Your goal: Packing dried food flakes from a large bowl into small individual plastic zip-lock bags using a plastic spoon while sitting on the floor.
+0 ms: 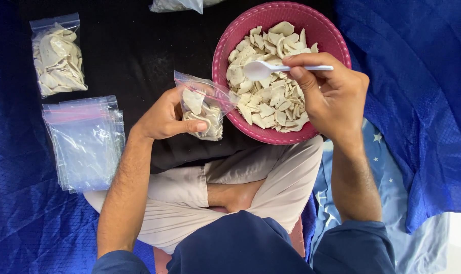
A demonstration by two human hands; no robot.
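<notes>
Filling is in hand: the left hand (164,119) pinches a small clear bag (202,106) — part full of pale, curled chips — open beside the pink bowl (225,45), while the right hand (332,94) has its grip clenched on a white plastic spoon (263,69) over the heap. The spoon looks empty, so the next move likely calls for a shallow scoop and a steady tip into the soft, narrow bag mouth.

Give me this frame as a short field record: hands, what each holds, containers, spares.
left hand: holds a small clear zip bag, partly filled with pale chips, mouth open toward the bowl
right hand: holds a white plastic spoon over the bowl
bowl: pink, round, full of pale chips
filled bag: upper left, on black cloth
empty bags: stack, left of the left forearm
surround: blue cloth
</notes>
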